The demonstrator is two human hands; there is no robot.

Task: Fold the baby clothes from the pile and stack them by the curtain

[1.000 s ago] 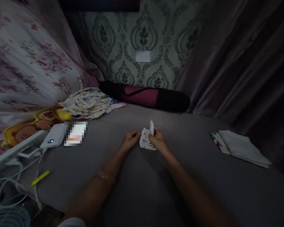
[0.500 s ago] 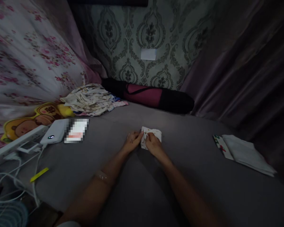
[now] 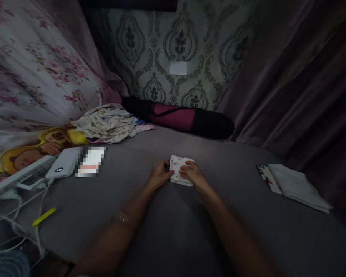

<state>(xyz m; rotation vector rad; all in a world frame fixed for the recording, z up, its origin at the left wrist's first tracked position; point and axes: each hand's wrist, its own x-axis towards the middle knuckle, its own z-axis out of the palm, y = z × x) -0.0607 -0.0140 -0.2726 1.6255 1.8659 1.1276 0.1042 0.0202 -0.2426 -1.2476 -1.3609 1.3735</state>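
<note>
A small folded white cloth [image 3: 176,166] with tiny coloured prints lies flat on the grey bed sheet. At its left edge is my left hand [image 3: 159,176], thumb and fingers apart, with the thumb tip touching the cloth's border. My right hand [image 3: 193,174] rests over the cloth's right part with its fingers spread out on top, hiding some of that side. Neither hand grips the fabric.
A crumpled pile of clothes [image 3: 111,123] lies back left, beside a long black and maroon bag [image 3: 175,117]. Folded white cloths [image 3: 298,186] sit at the right. Leftward are a power bank [image 3: 63,163], a phone [image 3: 91,161], a power strip [image 3: 25,171] and cables.
My right hand has gone from pinched fingers to spread fingers on the cloth, uncovering more of its print. My left thumb has slid down along the left edge.
</note>
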